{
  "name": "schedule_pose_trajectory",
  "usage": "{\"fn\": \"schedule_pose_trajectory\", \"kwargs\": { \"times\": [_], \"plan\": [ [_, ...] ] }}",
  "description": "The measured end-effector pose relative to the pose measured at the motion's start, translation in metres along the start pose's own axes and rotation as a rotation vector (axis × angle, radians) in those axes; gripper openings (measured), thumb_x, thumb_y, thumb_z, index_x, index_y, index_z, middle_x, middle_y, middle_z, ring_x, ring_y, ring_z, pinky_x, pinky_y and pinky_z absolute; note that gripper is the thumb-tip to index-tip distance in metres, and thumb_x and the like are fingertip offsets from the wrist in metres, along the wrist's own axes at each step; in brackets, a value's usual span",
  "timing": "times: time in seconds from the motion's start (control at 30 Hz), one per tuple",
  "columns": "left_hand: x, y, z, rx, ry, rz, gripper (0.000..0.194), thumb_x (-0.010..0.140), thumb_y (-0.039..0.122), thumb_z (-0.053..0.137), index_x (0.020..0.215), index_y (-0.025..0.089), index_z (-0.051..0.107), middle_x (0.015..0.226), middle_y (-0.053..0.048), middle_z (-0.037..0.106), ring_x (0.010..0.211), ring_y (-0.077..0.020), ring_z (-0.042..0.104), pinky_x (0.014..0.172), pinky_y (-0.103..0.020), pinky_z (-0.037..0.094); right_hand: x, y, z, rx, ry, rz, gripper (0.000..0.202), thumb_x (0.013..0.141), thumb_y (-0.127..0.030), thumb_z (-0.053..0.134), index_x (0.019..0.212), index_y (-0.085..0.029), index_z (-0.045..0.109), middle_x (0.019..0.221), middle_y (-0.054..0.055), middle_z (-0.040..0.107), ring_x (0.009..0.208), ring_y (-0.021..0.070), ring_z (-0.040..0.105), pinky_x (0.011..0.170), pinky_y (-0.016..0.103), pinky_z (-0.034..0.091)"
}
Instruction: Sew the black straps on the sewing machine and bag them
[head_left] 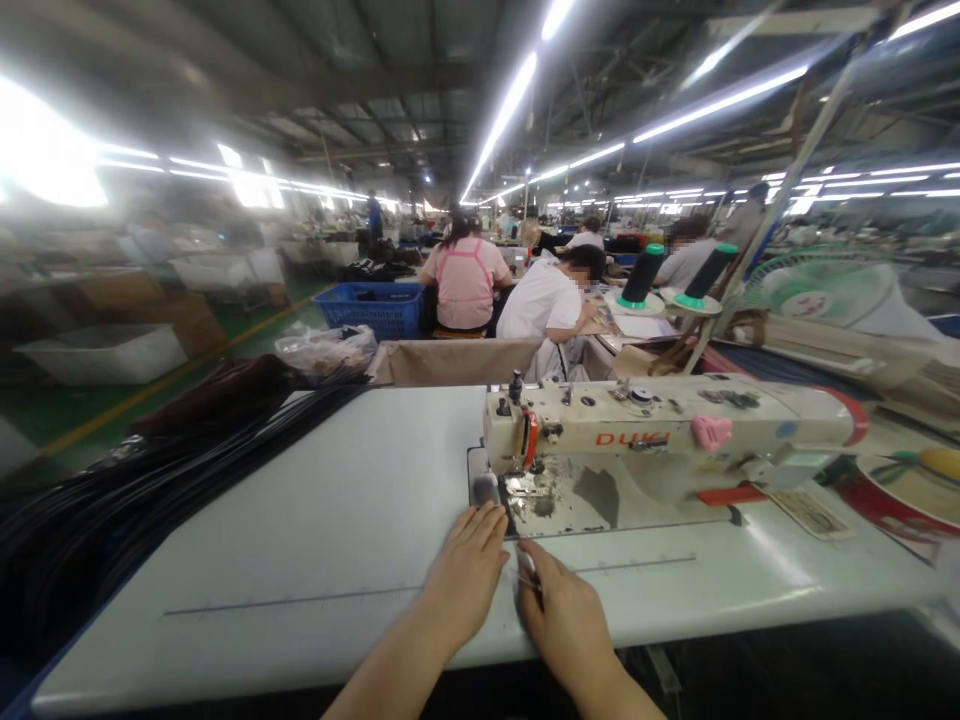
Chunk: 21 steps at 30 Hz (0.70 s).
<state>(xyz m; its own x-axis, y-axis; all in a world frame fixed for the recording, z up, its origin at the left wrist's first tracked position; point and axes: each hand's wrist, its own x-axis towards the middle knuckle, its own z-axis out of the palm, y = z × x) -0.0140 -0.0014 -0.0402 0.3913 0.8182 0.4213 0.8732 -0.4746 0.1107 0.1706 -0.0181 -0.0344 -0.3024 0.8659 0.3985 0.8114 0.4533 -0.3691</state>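
A sewing machine (637,440) with a pale body and orange lettering stands on the white table (315,500). My left hand (469,565) lies flat, fingers stretched out together, its fingertips by the dark plate left of the needle area. A narrow dark edge (511,524) shows beside those fingertips; I cannot tell if it is material or part of the machine. Close by on the right, my right hand (564,610) is curled closed around a small pale, shiny thing (528,574), mostly hidden by the fingers. Both hands are just in front of the machine bed.
Long black strips (172,490) hang over the table's left side. Two dark thread cones (641,278) stand behind the machine, near a green fan (817,290). Beyond the table are a fabric-lined bin (457,362), a blue crate (371,308) and seated co-workers (469,280).
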Motion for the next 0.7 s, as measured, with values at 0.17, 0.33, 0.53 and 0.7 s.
{"fn": "schedule_pose_trajectory", "kwargs": {
  "times": [0.17, 0.33, 0.53, 0.7],
  "plan": [
    [0.003, -0.002, -0.003, -0.032, -0.039, -0.028, 0.043, 0.105, 0.024, 0.046, 0.146, 0.013, 0.052, 0.154, -0.014, 0.055, 0.146, -0.0276, 0.049, 0.122, -0.051, 0.040, -0.002, -0.001, -0.003, 0.052, 0.027, -0.029, 0.031, 0.088, -0.012, 0.053, 0.116, -0.020, 0.066, 0.098, 0.006, 0.078, 0.081, 0.0208, 0.074, 0.073, 0.028, 0.053],
    [0.007, -0.005, -0.002, -0.023, -0.073, -0.039, 0.043, 0.106, 0.026, 0.044, 0.146, 0.013, 0.052, 0.155, -0.014, 0.054, 0.147, -0.0276, 0.047, 0.123, -0.052, 0.037, -0.002, -0.004, -0.007, 0.066, 0.038, -0.047, 0.027, 0.089, -0.012, 0.053, 0.112, -0.020, 0.066, 0.093, 0.005, 0.077, 0.078, 0.0196, 0.072, 0.071, 0.027, 0.050],
    [0.016, -0.010, -0.003, -0.016, -0.128, -0.093, 0.043, 0.106, 0.029, 0.042, 0.146, 0.017, 0.052, 0.157, -0.013, 0.052, 0.150, -0.0277, 0.042, 0.124, -0.054, 0.033, -0.003, -0.002, -0.007, 0.080, 0.031, -0.051, 0.025, 0.089, -0.012, 0.052, 0.109, -0.020, 0.066, 0.090, 0.005, 0.075, 0.077, 0.0186, 0.069, 0.071, 0.026, 0.046],
    [0.022, -0.013, -0.004, -0.041, -0.167, -0.146, 0.044, 0.105, 0.026, 0.043, 0.148, 0.021, 0.049, 0.158, -0.010, 0.051, 0.152, -0.0269, 0.040, 0.125, -0.059, 0.028, -0.003, -0.003, -0.008, 0.092, 0.037, -0.064, 0.027, 0.088, -0.011, 0.052, 0.109, -0.019, 0.067, 0.088, 0.005, 0.074, 0.076, 0.0178, 0.067, 0.071, 0.025, 0.045]
  ]
}}
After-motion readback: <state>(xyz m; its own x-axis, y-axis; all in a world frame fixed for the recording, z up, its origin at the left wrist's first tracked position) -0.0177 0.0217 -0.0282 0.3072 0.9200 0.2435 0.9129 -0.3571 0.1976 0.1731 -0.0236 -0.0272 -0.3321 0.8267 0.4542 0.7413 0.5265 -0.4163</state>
